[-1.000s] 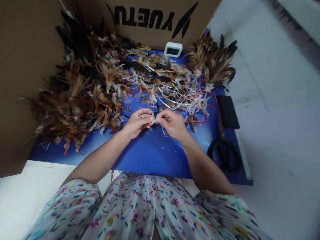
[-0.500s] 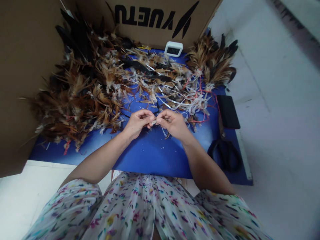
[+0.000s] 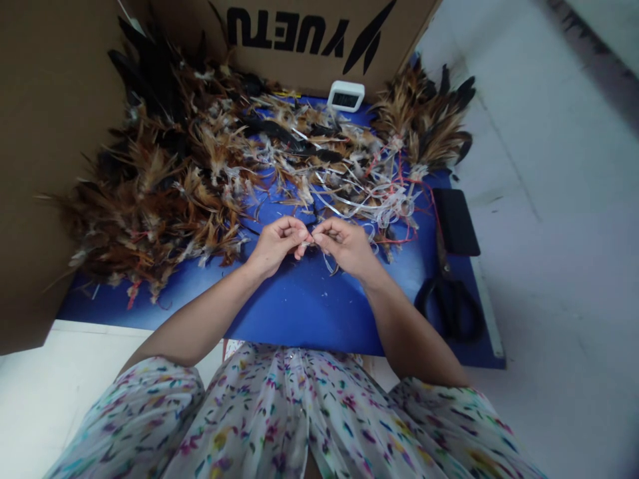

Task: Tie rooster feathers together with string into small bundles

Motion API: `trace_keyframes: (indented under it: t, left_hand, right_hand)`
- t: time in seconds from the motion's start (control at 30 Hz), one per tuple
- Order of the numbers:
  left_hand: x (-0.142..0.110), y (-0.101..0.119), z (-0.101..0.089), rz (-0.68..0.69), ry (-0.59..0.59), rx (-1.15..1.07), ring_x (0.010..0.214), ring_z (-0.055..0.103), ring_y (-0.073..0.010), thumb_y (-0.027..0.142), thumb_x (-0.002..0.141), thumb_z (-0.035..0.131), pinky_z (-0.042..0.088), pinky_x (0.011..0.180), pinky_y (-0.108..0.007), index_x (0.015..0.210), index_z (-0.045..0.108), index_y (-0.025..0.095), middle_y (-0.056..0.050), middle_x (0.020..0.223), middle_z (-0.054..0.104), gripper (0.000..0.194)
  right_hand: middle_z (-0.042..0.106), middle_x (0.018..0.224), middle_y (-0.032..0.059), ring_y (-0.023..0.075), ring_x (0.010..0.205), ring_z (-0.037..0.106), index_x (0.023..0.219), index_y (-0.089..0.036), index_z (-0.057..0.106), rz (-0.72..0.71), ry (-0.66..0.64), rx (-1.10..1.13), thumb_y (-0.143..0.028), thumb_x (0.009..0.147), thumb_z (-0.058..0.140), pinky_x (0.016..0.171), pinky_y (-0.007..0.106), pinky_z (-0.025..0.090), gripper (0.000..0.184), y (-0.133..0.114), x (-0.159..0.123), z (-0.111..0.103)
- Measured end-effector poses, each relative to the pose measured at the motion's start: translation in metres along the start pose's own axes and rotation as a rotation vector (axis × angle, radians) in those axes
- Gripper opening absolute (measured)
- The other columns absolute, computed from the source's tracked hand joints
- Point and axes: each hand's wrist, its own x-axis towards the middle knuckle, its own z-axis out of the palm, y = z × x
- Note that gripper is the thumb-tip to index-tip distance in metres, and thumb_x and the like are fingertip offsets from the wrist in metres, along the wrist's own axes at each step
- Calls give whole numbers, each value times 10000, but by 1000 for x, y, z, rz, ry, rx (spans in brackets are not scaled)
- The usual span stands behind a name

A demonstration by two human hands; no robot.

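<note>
My left hand [image 3: 275,245] and my right hand [image 3: 346,246] meet over the blue board [image 3: 299,306], fingertips pinched together on a small pale feather tuft [image 3: 308,242]. Both hands are closed around it and most of the tuft is hidden by the fingers. Just beyond the hands lies a tangle of white and red plastic strips [image 3: 384,203]. A large heap of brown and black feathers [image 3: 160,179] covers the left and back of the board.
Black scissors [image 3: 450,303] and a black block [image 3: 455,221] lie at the board's right edge. A small white digital device [image 3: 345,96] stands at the back against a printed cardboard wall [image 3: 309,33]. Another feather bunch [image 3: 429,123] sits back right. Cardboard also closes the left side.
The hands have stayed together at the same spot, fingers shifting slightly on the tuft. Nothing else moved.
</note>
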Motion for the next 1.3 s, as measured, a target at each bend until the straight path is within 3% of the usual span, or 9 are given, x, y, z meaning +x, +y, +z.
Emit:
trace_keyframes:
  t: [0.4, 0.6, 0.87, 1.07, 1.3]
  left_hand:
    - [-1, 5, -2, -58, -3, 59, 459, 579, -66, 396, 643, 895, 474, 426, -168, 848, 541, 159, 39, 632, 669, 472]
    - [-1, 8, -3, -120, -35, 54, 443, 555, -57, 409, 629, 900, 404, 392, -144, 830, 491, 172, 52, 606, 642, 514]
    - [-1, 12, -4, -161, -77, 51, 400, 499, -33, 394, 609, 915, 267, 349, -126, 826, 534, 154, 52, 579, 629, 500]
    - [-1, 12, -7, -224, -132, 86, 376, 454, -5, 405, 606, 915, 240, 367, -128, 790, 552, 135, 20, 616, 670, 489]
    - [0, 11, -9, -269, -202, 119, 351, 431, -11, 408, 607, 912, 212, 348, -139, 779, 540, 139, 28, 572, 649, 490]
  right_hand:
    - [697, 810, 14, 152, 778, 631, 818, -212, 701, -138, 56, -160, -303, 865, 690, 758, 314, 474, 103, -1, -1, -1]
    - [674, 818, 12, 150, 768, 622, 814, -211, 686, -107, 14, -121, -367, 851, 713, 747, 308, 475, 162, -1, -1, -2]
    - [672, 805, 11, 147, 748, 611, 805, -213, 690, -91, -11, -106, -454, 826, 738, 737, 311, 470, 247, -1, 0, -3]
    - [699, 787, 15, 144, 735, 634, 792, -201, 692, -37, -68, -77, -460, 797, 773, 735, 307, 491, 271, -9, -2, -3]
    - [669, 730, -13, 115, 644, 614, 819, -194, 613, 41, -108, -22, -463, 733, 824, 629, 267, 486, 353, -11, -3, -4]
